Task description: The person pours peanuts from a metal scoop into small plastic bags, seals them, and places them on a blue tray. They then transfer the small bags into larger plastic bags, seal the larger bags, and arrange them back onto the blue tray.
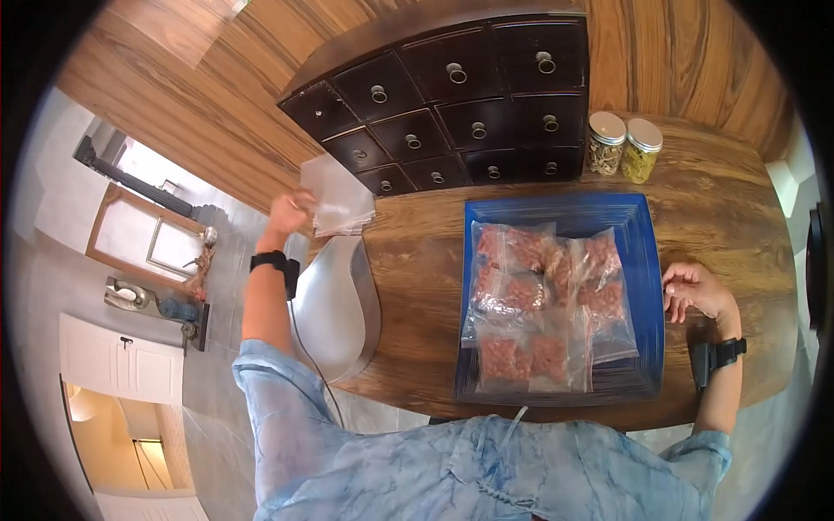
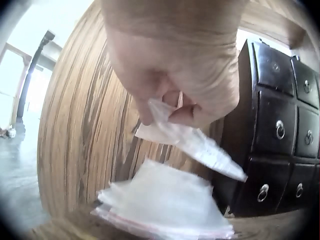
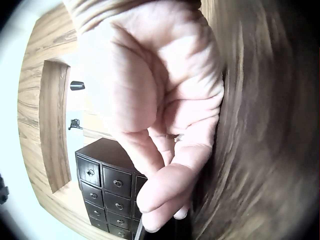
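Note:
In the left wrist view my left hand pinches a clear plastic bag between thumb and fingers, above a stack of flat empty bags. The head view shows that hand beside the stack, left of the drawer cabinet. My right hand rests at the right edge of a blue tray, holding nothing, fingers loosely curled; the right wrist view shows the same hand with its palm facing the camera. Several clear bags of reddish pieces lie in the tray.
A dark cabinet with ring-handled drawers stands along the back of the wooden table. Two lidded jars are right of it. A curved silvery object sits at the table's left end, near my left forearm.

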### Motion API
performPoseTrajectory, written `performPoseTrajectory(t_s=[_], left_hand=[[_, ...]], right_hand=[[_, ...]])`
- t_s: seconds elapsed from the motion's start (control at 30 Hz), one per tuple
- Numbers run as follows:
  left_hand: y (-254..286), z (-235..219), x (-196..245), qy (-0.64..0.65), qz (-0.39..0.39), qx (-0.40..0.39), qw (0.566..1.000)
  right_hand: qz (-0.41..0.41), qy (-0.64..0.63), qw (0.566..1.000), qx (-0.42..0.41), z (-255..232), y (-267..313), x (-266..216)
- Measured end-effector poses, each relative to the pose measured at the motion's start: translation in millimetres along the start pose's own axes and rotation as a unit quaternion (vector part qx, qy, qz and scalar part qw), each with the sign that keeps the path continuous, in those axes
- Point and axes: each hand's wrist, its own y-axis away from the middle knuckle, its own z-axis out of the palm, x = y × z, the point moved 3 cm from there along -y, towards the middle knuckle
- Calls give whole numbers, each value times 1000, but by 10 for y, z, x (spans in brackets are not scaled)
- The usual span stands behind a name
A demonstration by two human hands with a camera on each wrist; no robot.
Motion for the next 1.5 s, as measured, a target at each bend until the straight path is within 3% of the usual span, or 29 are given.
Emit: performPoseTrajectory(t_s=[0.03,0.07,0.17,0.2,0.27,0.37,0.43,0.57,0.67,0.77,0.87,0.97,1.0,1.07,1.13,1.17,1.23,1.33,1.5], left_hand=[[10,207,-188,-51,61,-11,997],[31,300,-103,-94,126,-24,987],[43,366,-71,-36,18,-171,984],[-19,377,-143,81,-54,-149,984],[-112,351,-271,303,-198,-97,927],[-64,446,-259,238,-316,80,915],[-139,663,-530,247,-301,78,918],[-539,1198,-1221,378,-160,-47,911],[-810,1210,-1366,286,-187,-145,928],[-574,829,-594,141,-258,-1,956],[-396,429,85,16,-216,-20,976],[-316,226,564,-47,-132,-113,984],[-128,207,894,85,-115,-137,980],[363,214,1836,302,-87,-215,925],[725,336,2414,282,-95,-304,905],[887,401,2646,238,-96,-308,916],[1064,569,2857,232,-100,-323,912],[1136,875,2839,288,-130,-338,886],[1179,1169,2921,444,-213,-323,808]], right_hand=[[-5,2,1000,0,-4,-48,16],[-5,4,1000,6,-5,-41,6],[0,-9,1000,14,-12,-53,14],[0,-14,1000,15,-13,-50,29],[3,-6,1000,22,-7,-41,4],[5,-10,1000,19,2,-71,17],[18,-14,999,28,-2,-42,28],[14,-6,1000,19,-6,-39,33],[-1,-7,1000,7,4,-41,19],[-11,-1,1000,3,0,-49,30],[-19,-5,1000,5,12,-46,33],[-29,6,999,20,30,-50,32],[-34,8,999,20,33,-56,37],[-33,33,999,18,58,-55,45],[-42,50,998,10,81,-57,39],[-46,44,998,-2,106,-57,47],[-66,48,997,-14,144,-94,96],[-85,7,996,-31,263,-40,75],[-122,-60,990,-44,230,-97,189]])
